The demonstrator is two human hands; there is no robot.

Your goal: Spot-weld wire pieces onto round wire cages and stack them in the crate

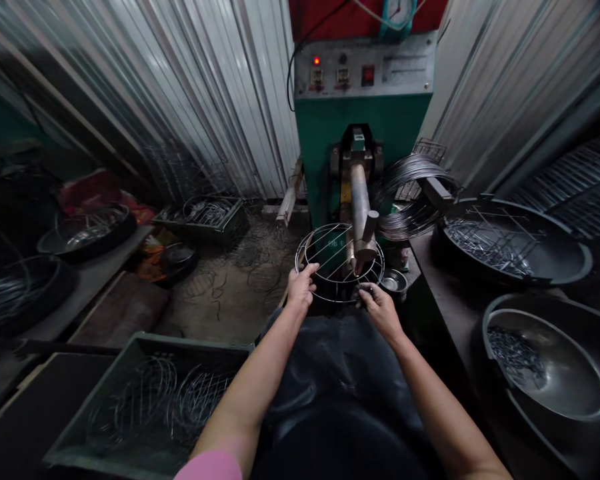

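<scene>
Rack (336, 281) of round wire hoops, with straight bars across, is held up in the air at the end of a thick metal arm (361, 193) on a green machine (390, 117). The left hand (301, 285) grips its left edge, thumb on top, maybe so it stays flat and does not wobble. The right hand (377, 305) pinches a thin bit (359, 285), maybe wire, by the near edge; it is too small to tell for sure. Holding just the end may keep that hand clear of the metal arm. A coil (415, 193) of wire is just right of the arm, and a little bowl (393, 280) is near. On the right, a surface (447, 300) holds a far pan (583, 262) with lots of short wires (490, 247), and a near pan (580, 320) with a shiny bowl (575, 387) in it. Small metal bits (515, 353) lie to one side of that bowl. They may be put there to be easy to reach. On the left, a green bin (153, 348) holds round wire things (145, 397). A smaller bin (205, 238), farther off, has thin metal pieces (205, 212) in it.
</scene>
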